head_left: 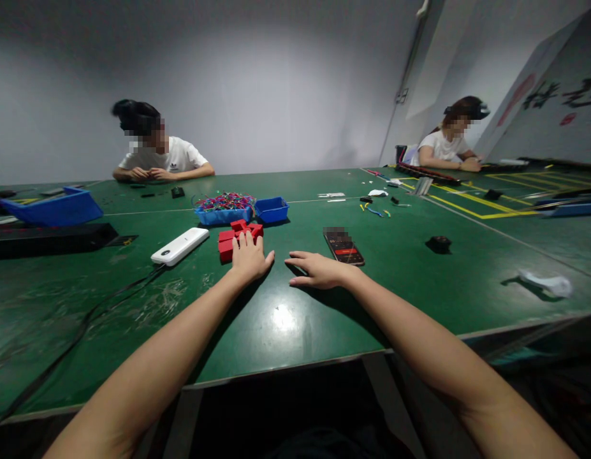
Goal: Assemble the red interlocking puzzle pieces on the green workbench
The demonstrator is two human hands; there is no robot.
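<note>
My left hand [248,256] rests with spread fingers against the near side of several red blocks [226,245], its fingertips over them. To its right, my right hand [317,270] lies low over the green table [276,344], fingers apart and pointing left, with nothing in it. A phone [343,247] with a lit screen lies just beyond my right wrist. Behind the red blocks stand a blue bin [223,217] heaped with colourful wires and a smaller blue bin [272,210].
A white power bank [180,247] with a black cable lies left of the blocks. Farther left is a large blue tray [53,207]. A black part [438,243] and a white object [546,284] lie right. Two people sit across the table.
</note>
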